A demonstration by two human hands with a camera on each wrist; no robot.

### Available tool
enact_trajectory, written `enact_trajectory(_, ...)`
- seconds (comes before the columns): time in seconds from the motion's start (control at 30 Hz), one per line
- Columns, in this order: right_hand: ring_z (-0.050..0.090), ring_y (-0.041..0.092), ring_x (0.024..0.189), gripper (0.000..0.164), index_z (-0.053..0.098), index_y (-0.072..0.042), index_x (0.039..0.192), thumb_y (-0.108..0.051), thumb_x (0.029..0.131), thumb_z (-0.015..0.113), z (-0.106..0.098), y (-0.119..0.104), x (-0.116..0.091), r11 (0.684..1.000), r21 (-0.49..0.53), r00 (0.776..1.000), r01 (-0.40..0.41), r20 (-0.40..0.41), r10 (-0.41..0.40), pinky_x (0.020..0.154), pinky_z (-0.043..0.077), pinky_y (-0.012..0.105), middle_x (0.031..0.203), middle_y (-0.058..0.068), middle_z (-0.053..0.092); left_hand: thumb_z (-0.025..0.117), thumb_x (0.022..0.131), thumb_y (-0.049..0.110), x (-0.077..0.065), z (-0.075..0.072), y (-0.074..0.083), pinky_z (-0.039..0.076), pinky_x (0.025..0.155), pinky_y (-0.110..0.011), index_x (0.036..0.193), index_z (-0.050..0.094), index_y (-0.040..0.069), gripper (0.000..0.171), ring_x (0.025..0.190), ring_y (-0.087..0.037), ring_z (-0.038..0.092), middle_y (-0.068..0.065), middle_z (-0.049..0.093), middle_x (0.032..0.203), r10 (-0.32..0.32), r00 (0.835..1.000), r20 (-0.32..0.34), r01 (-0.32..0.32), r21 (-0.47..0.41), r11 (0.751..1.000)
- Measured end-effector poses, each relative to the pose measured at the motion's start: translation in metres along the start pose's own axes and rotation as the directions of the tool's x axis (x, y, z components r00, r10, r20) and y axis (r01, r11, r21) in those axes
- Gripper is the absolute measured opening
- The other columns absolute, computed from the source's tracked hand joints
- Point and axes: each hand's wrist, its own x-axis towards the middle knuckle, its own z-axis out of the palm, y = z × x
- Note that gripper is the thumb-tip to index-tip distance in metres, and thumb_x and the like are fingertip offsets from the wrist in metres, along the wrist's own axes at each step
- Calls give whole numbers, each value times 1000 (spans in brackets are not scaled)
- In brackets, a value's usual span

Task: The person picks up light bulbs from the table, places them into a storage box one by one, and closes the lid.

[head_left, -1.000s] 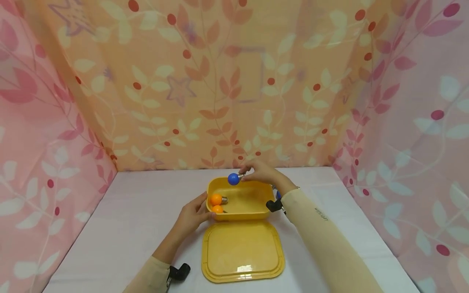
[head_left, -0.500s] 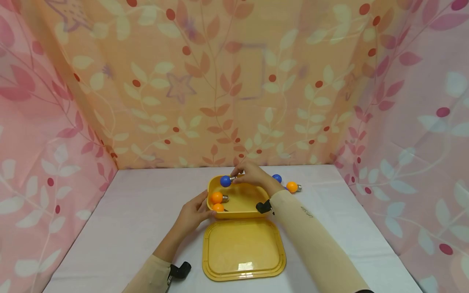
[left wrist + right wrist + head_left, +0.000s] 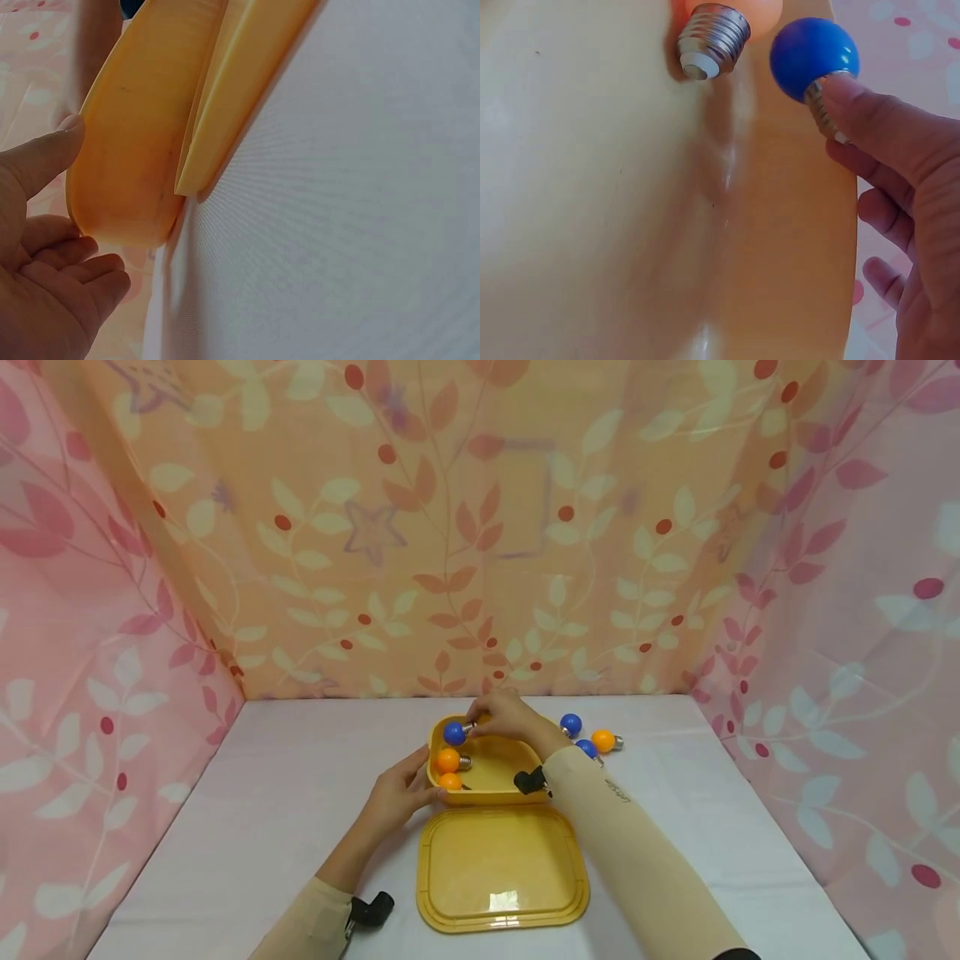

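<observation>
My right hand (image 3: 508,717) pinches a blue light bulb (image 3: 453,733) by its metal screw base, with the thumb on the base in the right wrist view. The bulb is over the back left corner of a yellow plastic box (image 3: 498,795). Two orange bulbs lie along the left end of the box; the nearer bulb (image 3: 450,781) is partly hidden by the front wall, and the other bulb (image 3: 447,760) has its screw base pointing right. My left hand (image 3: 393,795) holds the box at its front left corner, thumb (image 3: 56,146) at the rim and fingers bent by the end wall.
The yellow lid (image 3: 502,870) lies flat in front of the box. To the box's right, on the white cloth (image 3: 285,777), are two blue bulbs, one farther back (image 3: 571,724), and an orange bulb (image 3: 603,741). Floral curtains (image 3: 420,527) stand behind and at both sides.
My right hand has carried the blue bulb left and slightly down, to the back left corner of the box. The bulbs on the right have come into view. My left hand has stayed at the box.
</observation>
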Motion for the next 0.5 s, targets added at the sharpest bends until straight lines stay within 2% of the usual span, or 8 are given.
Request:
enact_trajectory(0.1, 66, 12, 97, 17, 80, -27, 102, -35, 87, 83, 3, 0, 2, 999, -19, 999, 34, 20, -33, 105, 33, 46, 95, -18, 74, 84, 87, 32, 0, 1, 0, 35, 120, -53, 157, 43, 16, 83, 149, -29, 39, 0, 43, 160, 6, 1000, -2, -6, -4, 1000)
enact_trajectory(0.23, 60, 7, 98, 18, 80, -29, 105, -37, 88, 82, 8, -3, 3, 999, -33, 997, 34, 64, -32, 105, 36, 41, 97, -21, 72, 84, 87, 31, -1, 1, -1, 35, 119, -53, 157, 43, 15, 83, 149, -30, 39, -3, 42, 161, 2, 1000, 5, -2, -2, 1000)
enact_trajectory(0.5, 53, 15, 107, 22, 80, -22, 110, -31, 90, 81, 3, -18, 3, 996, -80, 993, 39, 118, -29, 104, 33, 42, 105, -12, 76, 84, 86, 35, 1, 0, -1, 34, 120, -52, 158, 41, 17, 85, 149, -28, 39, 0, 42, 161, -14, 1000, 4, 13, 12, 1000)
